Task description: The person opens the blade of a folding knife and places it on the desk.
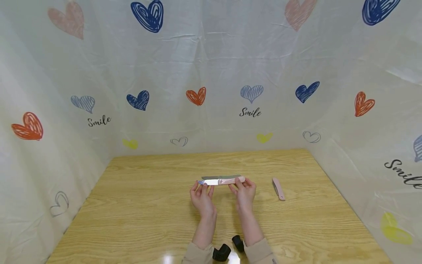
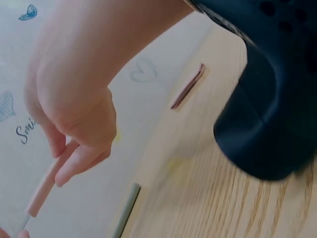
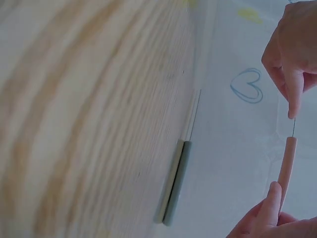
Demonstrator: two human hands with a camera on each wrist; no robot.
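Both hands hold up a knife with a pink handle [image 1: 227, 181] above the table, its blade [image 1: 211, 182] unfolded and shining. My left hand [image 1: 202, 201] pinches the blade near its tip, and in the right wrist view its fingertips meet the thin blade edge-on. At the other end, my right hand [image 1: 245, 194] grips the handle between thumb and fingers. Just behind the raised knife, a green-handled knife [image 1: 234, 176] lies on the table with its blade extended. To the right of my right hand rests a folded pink knife [image 1: 278, 189].
The wood-grain table [image 1: 138, 205] is enclosed by white curtains [image 1: 224, 73] printed with hearts. Black wrist devices [image 1: 221, 253] sit at both cuffs; one fills the upper right of the left wrist view.
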